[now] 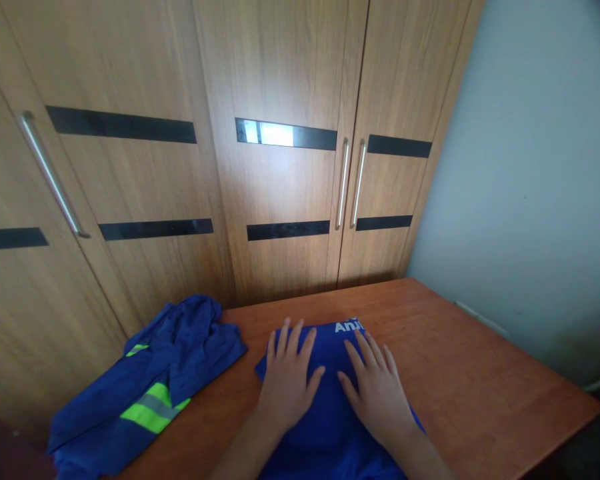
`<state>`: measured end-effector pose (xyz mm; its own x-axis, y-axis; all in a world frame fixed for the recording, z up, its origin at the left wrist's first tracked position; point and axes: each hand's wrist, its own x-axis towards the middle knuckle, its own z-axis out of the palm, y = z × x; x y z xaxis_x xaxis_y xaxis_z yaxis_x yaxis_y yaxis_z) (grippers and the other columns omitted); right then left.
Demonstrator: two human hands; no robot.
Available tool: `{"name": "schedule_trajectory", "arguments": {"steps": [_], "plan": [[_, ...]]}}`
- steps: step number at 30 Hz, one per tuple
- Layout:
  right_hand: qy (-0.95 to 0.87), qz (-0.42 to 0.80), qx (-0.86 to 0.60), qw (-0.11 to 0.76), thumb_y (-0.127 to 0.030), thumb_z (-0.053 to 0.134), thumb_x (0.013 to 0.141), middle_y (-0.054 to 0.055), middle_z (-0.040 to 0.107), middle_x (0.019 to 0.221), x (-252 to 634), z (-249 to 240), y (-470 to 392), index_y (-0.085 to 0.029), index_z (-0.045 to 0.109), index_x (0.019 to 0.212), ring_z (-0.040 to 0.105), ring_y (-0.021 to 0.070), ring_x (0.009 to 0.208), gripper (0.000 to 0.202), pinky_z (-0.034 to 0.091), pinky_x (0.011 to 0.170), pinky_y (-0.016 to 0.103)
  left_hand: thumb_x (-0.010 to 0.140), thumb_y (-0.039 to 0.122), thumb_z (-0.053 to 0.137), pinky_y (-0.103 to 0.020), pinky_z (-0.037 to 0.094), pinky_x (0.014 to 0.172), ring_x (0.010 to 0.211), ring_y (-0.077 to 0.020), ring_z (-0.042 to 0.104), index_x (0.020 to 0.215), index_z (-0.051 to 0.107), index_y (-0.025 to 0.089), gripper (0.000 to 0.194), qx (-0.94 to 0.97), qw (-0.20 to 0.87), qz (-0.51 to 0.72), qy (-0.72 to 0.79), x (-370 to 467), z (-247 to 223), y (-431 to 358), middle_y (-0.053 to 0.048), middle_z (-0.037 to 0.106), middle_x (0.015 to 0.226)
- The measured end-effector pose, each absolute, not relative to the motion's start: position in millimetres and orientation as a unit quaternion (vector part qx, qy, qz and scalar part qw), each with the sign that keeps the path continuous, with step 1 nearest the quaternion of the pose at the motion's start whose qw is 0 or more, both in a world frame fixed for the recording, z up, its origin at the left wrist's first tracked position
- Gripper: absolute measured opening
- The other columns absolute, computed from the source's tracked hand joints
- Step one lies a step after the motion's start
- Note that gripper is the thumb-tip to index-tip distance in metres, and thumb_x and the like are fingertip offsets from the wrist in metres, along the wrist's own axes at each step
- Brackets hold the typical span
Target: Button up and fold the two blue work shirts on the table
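Observation:
A blue garment (330,413) with white lettering at its far edge lies on the reddish-brown table (460,360). My left hand (290,377) rests flat on its left part, fingers spread and pointing away from me. On the right part lies my right hand (377,390), also with spread fingers, its fingertips just below the lettering. Neither hand grips anything. Both palms face down and are hidden. The near end of the garment runs out of the bottom of the view.
A crumpled dark blue garment (180,360) with yellow-green and grey reflective bands lies at the table's left. Behind the table stands a wooden wardrobe (285,187) with metal handles and black strips. A pale wall (530,187) is on the right.

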<state>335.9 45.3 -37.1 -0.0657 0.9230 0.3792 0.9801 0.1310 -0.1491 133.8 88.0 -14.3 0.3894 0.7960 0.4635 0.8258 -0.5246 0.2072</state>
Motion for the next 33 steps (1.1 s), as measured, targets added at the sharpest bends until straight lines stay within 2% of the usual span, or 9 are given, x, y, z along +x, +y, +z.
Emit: {"name": "schedule_trajectory", "arguments": {"steps": [3,5,10,16,21,26,33], "plan": [[-0.721,-0.066,-0.664,0.187,-0.048,0.039,0.092,0.013,0.028,0.153,330.0,-43.3,68.8,-0.017,0.040,0.142,0.022,0.0338,0.140,0.059,0.018,0.111,0.055,0.083,0.059,0.048,-0.066,0.012,0.110,0.142,-0.0397,0.014,0.142,0.038,0.028,0.067,-0.845,0.020,-0.191,-0.500,136.1,-29.8,87.4,-0.011,0.027,0.155],[-0.724,-0.056,-0.666,0.168,-0.051,0.037,0.092,0.014,0.030,0.152,331.4,-53.6,80.0,-0.015,0.041,0.142,0.023,0.0337,0.140,0.062,0.017,0.111,0.055,0.084,0.063,0.042,-0.066,0.013,0.109,0.141,-0.0395,0.017,0.143,0.037,0.028,0.068,-0.841,0.006,-0.163,-0.516,132.0,-43.1,92.8,-0.011,0.027,0.155],[-0.749,-0.061,-0.643,0.147,-0.054,0.034,0.093,0.014,0.028,0.153,342.8,-68.5,92.8,-0.017,0.039,0.143,0.019,0.0316,0.142,0.062,0.013,0.112,0.054,0.087,0.062,0.037,-0.064,0.014,0.110,0.142,-0.0371,0.016,0.144,0.035,0.027,0.067,-0.830,0.018,-0.160,-0.534,126.9,-58.8,95.8,-0.009,0.025,0.156],[-0.780,-0.049,-0.612,0.125,-0.053,0.033,0.093,0.013,0.028,0.153,353.2,-54.3,105.4,-0.018,0.037,0.144,0.017,0.0289,0.142,0.061,0.010,0.113,0.051,0.088,0.058,0.039,-0.062,0.016,0.111,0.142,-0.0361,0.017,0.145,0.033,0.028,0.065,-0.831,0.018,-0.157,-0.533,129.0,-58.1,84.6,-0.009,0.026,0.155],[-0.730,-0.021,-0.669,0.139,-0.058,0.030,0.092,0.015,0.029,0.152,324.8,-52.0,89.4,-0.015,0.032,0.146,0.018,0.0313,0.142,0.069,0.011,0.112,0.053,0.089,0.055,0.040,-0.060,0.017,0.112,0.143,-0.0343,0.016,0.145,0.033,0.028,0.062,-0.825,0.032,-0.164,-0.539,125.6,-64.9,84.7,-0.007,0.026,0.155],[-0.716,0.009,-0.683,0.147,-0.061,0.029,0.090,0.013,0.023,0.155,297.0,-65.7,71.4,-0.020,0.030,0.147,0.017,0.0322,0.142,0.070,0.012,0.112,0.055,0.089,0.051,0.043,-0.057,0.018,0.113,0.143,-0.0312,0.016,0.144,0.034,0.028,0.061,-0.835,0.028,-0.161,-0.525,116.8,-66.6,91.5,-0.007,0.025,0.156],[-0.691,-0.017,-0.711,0.130,-0.059,0.031,0.090,0.015,0.028,0.153,350.1,-73.5,130.9,-0.015,0.031,0.147,0.020,0.0318,0.141,0.071,0.010,0.111,0.054,0.090,0.049,0.039,-0.047,0.022,0.115,0.142,-0.0297,0.021,0.144,0.034,0.013,0.066,-0.797,-0.036,-0.155,-0.583,105.1,-60.4,100.5,-0.015,0.029,0.153]]}}
